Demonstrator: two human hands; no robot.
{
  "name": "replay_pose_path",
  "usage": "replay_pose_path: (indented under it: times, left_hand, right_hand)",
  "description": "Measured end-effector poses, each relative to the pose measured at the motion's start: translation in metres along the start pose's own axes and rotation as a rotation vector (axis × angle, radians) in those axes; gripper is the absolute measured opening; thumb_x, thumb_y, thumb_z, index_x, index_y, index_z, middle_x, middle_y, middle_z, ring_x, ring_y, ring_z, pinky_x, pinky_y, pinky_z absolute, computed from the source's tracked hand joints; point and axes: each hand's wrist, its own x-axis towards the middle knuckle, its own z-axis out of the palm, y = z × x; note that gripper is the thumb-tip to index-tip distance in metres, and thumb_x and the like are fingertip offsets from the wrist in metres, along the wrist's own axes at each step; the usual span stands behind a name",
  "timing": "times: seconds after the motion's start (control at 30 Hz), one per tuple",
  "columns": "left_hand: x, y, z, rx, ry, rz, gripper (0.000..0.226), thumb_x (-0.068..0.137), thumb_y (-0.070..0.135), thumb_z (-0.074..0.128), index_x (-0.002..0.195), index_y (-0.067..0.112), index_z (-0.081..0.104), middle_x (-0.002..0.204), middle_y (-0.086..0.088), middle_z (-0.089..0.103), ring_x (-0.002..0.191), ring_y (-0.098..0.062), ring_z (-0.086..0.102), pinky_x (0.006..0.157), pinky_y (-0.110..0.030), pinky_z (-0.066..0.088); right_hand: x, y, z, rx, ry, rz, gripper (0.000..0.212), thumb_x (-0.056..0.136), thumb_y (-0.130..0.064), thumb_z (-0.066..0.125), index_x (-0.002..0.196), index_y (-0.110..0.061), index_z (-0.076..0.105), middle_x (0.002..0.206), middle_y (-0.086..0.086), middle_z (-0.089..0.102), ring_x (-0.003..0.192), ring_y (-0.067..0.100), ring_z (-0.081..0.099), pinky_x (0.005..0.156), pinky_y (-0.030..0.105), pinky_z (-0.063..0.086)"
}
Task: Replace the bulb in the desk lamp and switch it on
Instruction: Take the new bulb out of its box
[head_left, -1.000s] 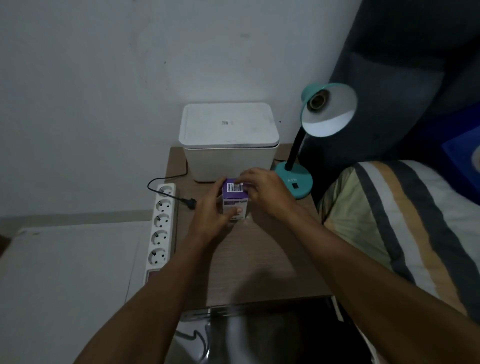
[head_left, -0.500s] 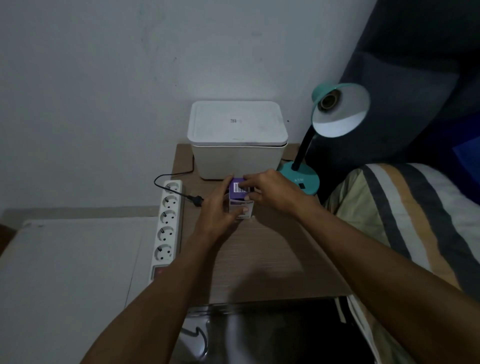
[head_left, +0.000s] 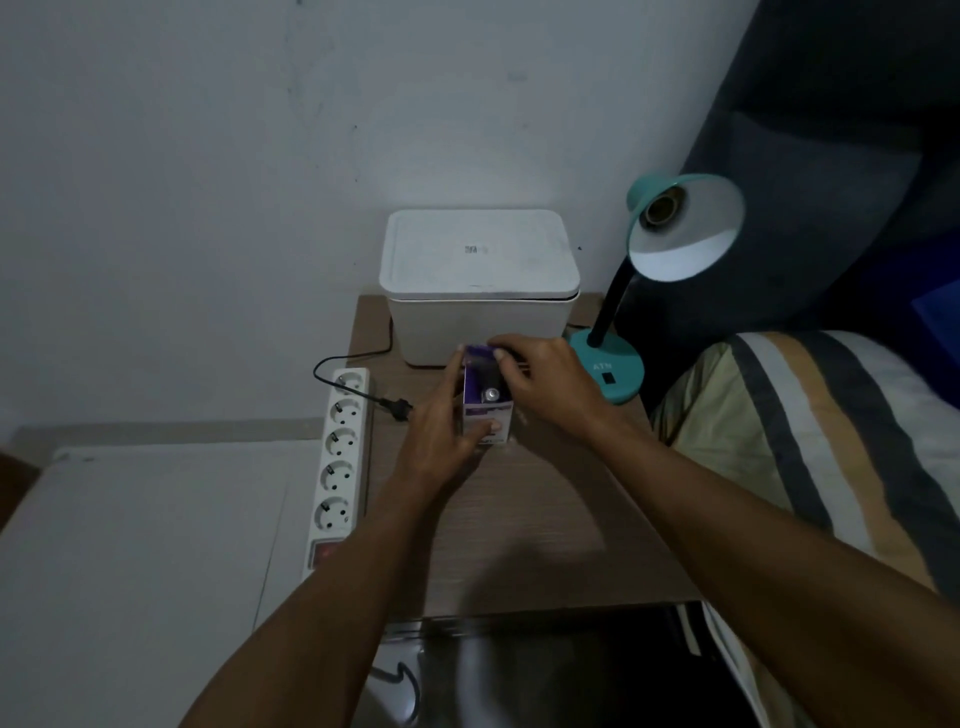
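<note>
A small purple and white bulb box (head_left: 487, 415) stands on the wooden bedside table (head_left: 524, 519). My left hand (head_left: 441, 441) grips its left side and front. The fingers of my right hand (head_left: 545, 384) hold the purple top flap back. Inside the open top the metal base of a bulb (head_left: 491, 394) shows. The teal desk lamp (head_left: 680, 228) stands at the table's back right, its shade tilted toward me with an empty socket (head_left: 661, 209). Its base (head_left: 610, 371) carries a black switch. The lamp is unlit.
A white lidded box (head_left: 480, 286) sits at the back of the table against the wall. A white power strip (head_left: 340, 462) lies along the table's left edge, with a loose black plug (head_left: 397, 408) beside it. A striped pillow (head_left: 810, 447) lies at the right.
The box's top flap, shut a second ago, has been lifted open by my right hand, exposing the bulb's base. My left hand still holds the box in the same spot.
</note>
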Motion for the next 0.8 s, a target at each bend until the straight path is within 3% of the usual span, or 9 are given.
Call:
replay_pose_path:
  times: [0.07,0.2,0.27,0.37,0.5,0.6,0.7,0.8]
  left_hand:
    - [0.001,-0.001,-0.001,0.032,-0.013,0.02,0.107,0.089,0.029,0.079,0.164,0.045,0.006,0.145,-0.007,0.059,0.12,-0.014,0.065,0.1,-0.04,0.057]
    - [0.002,-0.004,-0.003,0.116,-0.057,0.048,0.109,0.089,0.023,0.08,0.162,0.049,0.003,0.143,-0.009,0.062,0.119,-0.019,0.067,0.103,-0.044,0.056]
    - [0.005,-0.005,-0.005,0.11,-0.077,0.04,0.104,0.089,0.024,0.08,0.164,0.044,0.012,0.147,-0.008,0.057,0.122,-0.017,0.065,0.104,-0.045,0.056]
    - [0.008,-0.004,-0.009,0.089,-0.093,0.014,0.102,0.088,0.02,0.081,0.165,0.038,0.016,0.151,-0.008,0.052,0.124,-0.016,0.063,0.102,-0.043,0.058]
    - [0.01,-0.002,-0.01,0.081,-0.105,0.014,0.106,0.086,0.019,0.083,0.163,0.043,0.014,0.156,-0.01,0.047,0.128,-0.021,0.061,0.1,-0.046,0.059]
    - [0.01,-0.003,-0.01,0.086,-0.096,0.012,0.107,0.086,0.021,0.084,0.163,0.044,0.014,0.156,-0.009,0.047,0.131,-0.022,0.059,0.101,-0.048,0.059]
    - [0.011,-0.001,-0.01,0.085,-0.098,0.001,0.108,0.086,0.019,0.084,0.163,0.044,0.013,0.155,-0.008,0.048,0.13,-0.02,0.061,0.1,-0.047,0.059]
    - [0.01,-0.002,-0.009,0.08,-0.093,0.0,0.109,0.086,0.017,0.083,0.163,0.046,0.01,0.154,-0.008,0.051,0.127,-0.018,0.063,0.101,-0.046,0.059]
  right_hand:
    - [0.006,-0.004,0.003,0.078,0.142,0.134,0.028,0.102,-0.024,0.056,0.125,-0.012,0.064,0.117,0.007,0.071,0.102,0.016,0.067,0.088,0.033,0.057]
    - [0.016,-0.011,0.003,0.035,0.356,0.313,0.015,0.094,-0.031,0.068,0.097,-0.021,0.057,0.099,-0.002,0.063,0.086,0.012,0.058,0.069,0.025,0.045]
    - [0.017,-0.01,0.001,0.031,0.286,0.276,0.013,0.093,-0.028,0.07,0.092,-0.022,0.058,0.094,-0.003,0.063,0.081,0.009,0.057,0.064,0.02,0.042]
    - [0.01,-0.004,-0.005,-0.066,0.056,0.093,0.011,0.092,-0.022,0.07,0.102,-0.017,0.069,0.102,0.0,0.066,0.088,0.008,0.059,0.075,0.027,0.054]
    - [0.004,0.0,-0.011,-0.262,-0.134,-0.024,0.022,0.091,-0.025,0.071,0.111,-0.017,0.073,0.102,-0.005,0.055,0.09,0.008,0.05,0.065,0.014,0.03]
    - [0.007,-0.004,-0.011,-0.281,-0.245,-0.035,0.02,0.09,-0.025,0.073,0.109,-0.018,0.076,0.097,-0.003,0.065,0.084,0.01,0.059,0.057,0.011,0.024]
    - [0.012,-0.009,-0.007,-0.254,-0.256,-0.041,0.024,0.09,-0.025,0.073,0.113,-0.021,0.076,0.098,0.001,0.07,0.078,0.008,0.056,0.06,0.016,0.035]
    - [0.014,-0.011,0.005,-0.232,-0.237,-0.018,0.024,0.092,-0.019,0.069,0.114,-0.023,0.076,0.099,0.002,0.075,0.08,0.014,0.065,0.07,0.029,0.052]
